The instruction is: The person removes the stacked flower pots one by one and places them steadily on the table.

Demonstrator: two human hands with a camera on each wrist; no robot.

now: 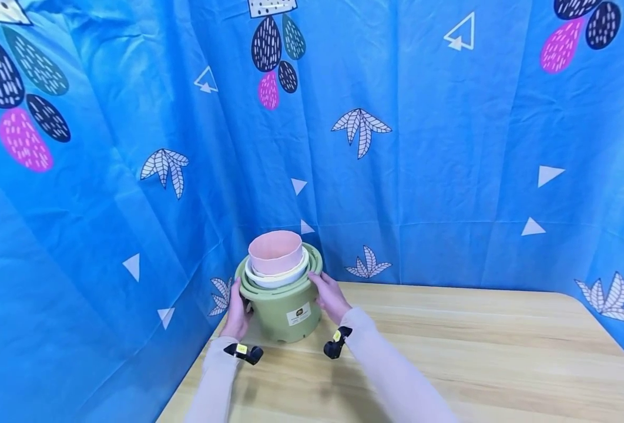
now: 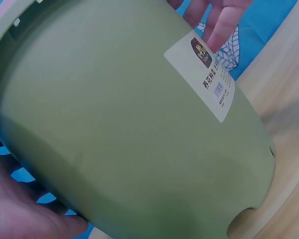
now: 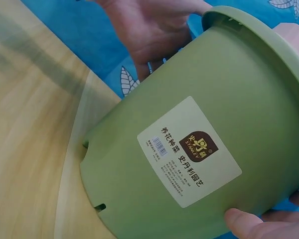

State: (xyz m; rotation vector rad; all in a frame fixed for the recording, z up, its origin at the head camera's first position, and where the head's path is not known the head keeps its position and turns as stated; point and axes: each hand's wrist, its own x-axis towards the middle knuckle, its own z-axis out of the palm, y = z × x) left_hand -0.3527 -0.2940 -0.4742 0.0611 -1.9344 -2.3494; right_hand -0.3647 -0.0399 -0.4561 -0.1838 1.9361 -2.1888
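A large green flower pot (image 1: 275,320) with a printed label (image 3: 189,152) stands at the back left of the table, its bottom edge right at the tabletop. Nested in it are more green pots, a white pot (image 1: 277,282) and, on top, a pink pot (image 1: 282,258). My left hand (image 1: 235,317) holds the outer pot's left side below the rim, with the fingers partly hidden behind the wall in the left wrist view. On the opposite side my right hand (image 1: 332,298) grips the rim; in the right wrist view its thumb (image 3: 239,221) lies against the green wall.
The wood-grain table (image 1: 476,352) extends to the right and toward me. Blue patterned curtain (image 1: 439,147) hangs close behind the pots and along the left edge of the table.
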